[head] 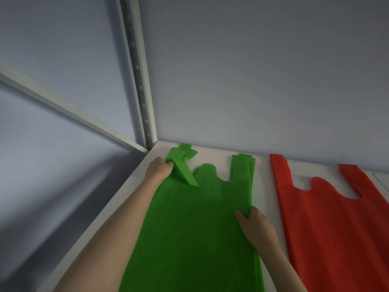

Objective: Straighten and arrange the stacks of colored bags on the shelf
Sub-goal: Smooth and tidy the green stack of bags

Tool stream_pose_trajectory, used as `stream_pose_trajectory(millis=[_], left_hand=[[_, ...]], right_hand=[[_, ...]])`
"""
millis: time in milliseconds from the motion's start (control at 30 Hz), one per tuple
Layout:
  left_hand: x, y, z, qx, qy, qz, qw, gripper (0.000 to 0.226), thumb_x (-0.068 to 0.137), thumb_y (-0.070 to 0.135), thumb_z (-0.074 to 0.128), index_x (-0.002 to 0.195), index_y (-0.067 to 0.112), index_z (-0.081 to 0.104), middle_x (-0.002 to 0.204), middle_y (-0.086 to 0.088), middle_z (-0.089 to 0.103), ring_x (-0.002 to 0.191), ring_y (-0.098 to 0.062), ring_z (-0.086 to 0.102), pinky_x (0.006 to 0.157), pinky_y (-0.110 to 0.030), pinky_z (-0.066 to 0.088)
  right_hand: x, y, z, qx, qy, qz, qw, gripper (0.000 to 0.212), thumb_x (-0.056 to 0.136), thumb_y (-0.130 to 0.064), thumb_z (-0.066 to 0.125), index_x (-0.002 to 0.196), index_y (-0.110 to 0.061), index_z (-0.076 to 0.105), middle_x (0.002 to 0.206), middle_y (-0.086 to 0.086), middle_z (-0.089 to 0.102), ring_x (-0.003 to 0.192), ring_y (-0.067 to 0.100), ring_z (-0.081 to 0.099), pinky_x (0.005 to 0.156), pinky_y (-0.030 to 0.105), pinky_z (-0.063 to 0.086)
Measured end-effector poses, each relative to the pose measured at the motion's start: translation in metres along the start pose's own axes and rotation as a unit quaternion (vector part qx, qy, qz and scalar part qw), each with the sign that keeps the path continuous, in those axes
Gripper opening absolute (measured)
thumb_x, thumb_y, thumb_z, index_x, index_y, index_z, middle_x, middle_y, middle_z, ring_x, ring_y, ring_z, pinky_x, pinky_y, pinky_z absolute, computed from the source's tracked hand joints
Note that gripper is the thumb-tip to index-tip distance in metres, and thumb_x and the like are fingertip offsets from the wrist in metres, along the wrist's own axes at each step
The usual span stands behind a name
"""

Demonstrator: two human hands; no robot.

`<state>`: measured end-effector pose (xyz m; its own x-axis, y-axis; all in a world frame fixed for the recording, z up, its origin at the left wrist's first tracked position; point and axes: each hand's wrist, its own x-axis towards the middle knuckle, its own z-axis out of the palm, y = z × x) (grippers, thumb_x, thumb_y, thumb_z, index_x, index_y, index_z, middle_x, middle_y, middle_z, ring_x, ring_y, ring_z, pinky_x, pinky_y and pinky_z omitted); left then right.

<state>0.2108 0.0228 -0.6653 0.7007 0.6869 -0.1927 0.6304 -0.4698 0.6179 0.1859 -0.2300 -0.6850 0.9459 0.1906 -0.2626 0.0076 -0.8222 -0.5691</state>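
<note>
A stack of green bags (195, 224) lies flat on the white shelf (264, 186), handles pointing toward the back wall. Its left handles are crumpled and folded over; the right handles stand straight. My left hand (158, 167) grips the folded left handles at the stack's upper left corner. My right hand (255, 225) holds the stack's right edge, thumb on top and fingers curled round the edge. A stack of red bags (334, 224) lies flat to the right, apart from the green one, untouched.
A grey metal upright (137, 81) with holes rises at the shelf's back left corner. The pale back wall (252, 70) stands right behind the handles. The shelf's left edge (109, 207) runs diagonally beside my left forearm, with a drop beyond it.
</note>
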Motion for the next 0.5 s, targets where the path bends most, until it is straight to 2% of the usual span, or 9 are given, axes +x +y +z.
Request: stream_pose_trajectory(millis=[67,100,133,167,233,300,367,467,500], left_hand=[[0.004,0.0,0.001,-0.033,0.008,0.009,0.999,0.032,0.096,0.023,0.042,0.07,0.006,0.051,0.073,-0.008,0.054,0.066,-0.022,0.054,0.059,-0.03,0.039],[0.006,0.0,0.002,-0.063,0.009,0.01,0.998,0.037,0.096,0.023,0.041,0.06,0.012,0.042,0.064,-0.004,0.046,0.057,-0.018,0.045,0.055,-0.028,0.035],[0.008,0.0,0.001,-0.096,-0.008,0.016,0.995,0.039,0.096,0.024,0.041,0.059,0.014,0.04,0.062,-0.002,0.044,0.056,-0.016,0.043,0.058,-0.027,0.037],[0.008,0.0,0.001,-0.133,-0.041,0.024,0.99,0.035,0.096,0.027,0.041,0.064,0.015,0.046,0.067,-0.001,0.048,0.062,-0.017,0.048,0.068,-0.028,0.042],[0.005,0.0,-0.002,-0.206,-0.132,0.039,0.969,0.024,0.096,0.031,0.044,0.092,0.015,0.062,0.087,-0.003,0.061,0.086,-0.023,0.06,0.088,-0.032,0.047],[0.005,0.0,-0.003,-0.248,-0.173,0.067,0.951,0.031,0.096,0.028,0.047,0.121,0.016,0.059,0.105,-0.002,0.062,0.101,-0.023,0.06,0.099,-0.036,0.045],[0.008,-0.001,-0.001,-0.216,-0.146,0.098,0.96,0.028,0.096,0.026,0.046,0.12,0.019,0.06,0.104,-0.001,0.061,0.098,-0.02,0.059,0.093,-0.033,0.045],[0.022,-0.002,0.005,-0.082,-0.035,0.087,0.992,0.019,0.093,0.018,0.046,0.079,0.014,0.058,0.076,-0.005,0.056,0.067,-0.018,0.052,0.063,-0.027,0.039],[0.026,-0.001,0.007,-0.055,-0.019,0.062,0.996,0.018,0.092,0.019,0.047,0.078,0.012,0.057,0.077,-0.006,0.057,0.068,-0.02,0.053,0.063,-0.028,0.038]], right_hand=[[0.001,-0.001,0.0,0.001,0.0,0.007,1.0,0.023,0.097,-0.034,0.04,0.091,-0.012,0.041,0.068,-0.006,0.041,0.061,0.01,0.045,0.046,0.02,0.03],[0.001,-0.001,-0.001,0.002,0.001,0.009,1.0,0.023,0.097,-0.035,0.041,0.091,-0.013,0.042,0.068,-0.006,0.042,0.062,0.011,0.046,0.047,0.021,0.031],[0.001,-0.002,-0.001,0.002,0.001,0.012,1.0,0.023,0.096,-0.035,0.041,0.091,-0.013,0.042,0.068,-0.006,0.043,0.063,0.012,0.047,0.047,0.021,0.032],[0.001,-0.002,0.0,0.001,0.002,0.013,1.0,0.023,0.096,-0.035,0.041,0.091,-0.013,0.041,0.07,-0.005,0.044,0.067,0.014,0.049,0.05,0.023,0.034],[0.002,-0.001,0.001,-0.003,0.003,0.012,1.0,0.023,0.096,-0.036,0.041,0.092,-0.013,0.042,0.077,-0.002,0.049,0.076,0.018,0.052,0.061,0.026,0.04],[0.001,-0.001,0.003,-0.006,0.008,0.01,1.0,0.026,0.096,-0.036,0.041,0.096,-0.011,0.046,0.076,-0.002,0.048,0.078,0.019,0.053,0.066,0.027,0.042],[0.001,0.0,0.003,-0.012,0.017,0.01,1.0,0.031,0.096,-0.036,0.04,0.105,-0.008,0.05,0.075,-0.003,0.047,0.079,0.019,0.052,0.066,0.027,0.042],[-0.001,-0.002,0.004,-0.021,0.023,0.011,0.999,0.032,0.097,-0.036,0.039,0.107,-0.008,0.05,0.086,0.002,0.05,0.08,0.02,0.051,0.069,0.027,0.042],[-0.001,-0.002,0.004,-0.02,0.022,0.011,1.0,0.03,0.097,-0.037,0.039,0.104,-0.009,0.049,0.086,0.002,0.05,0.08,0.019,0.051,0.069,0.027,0.042]])
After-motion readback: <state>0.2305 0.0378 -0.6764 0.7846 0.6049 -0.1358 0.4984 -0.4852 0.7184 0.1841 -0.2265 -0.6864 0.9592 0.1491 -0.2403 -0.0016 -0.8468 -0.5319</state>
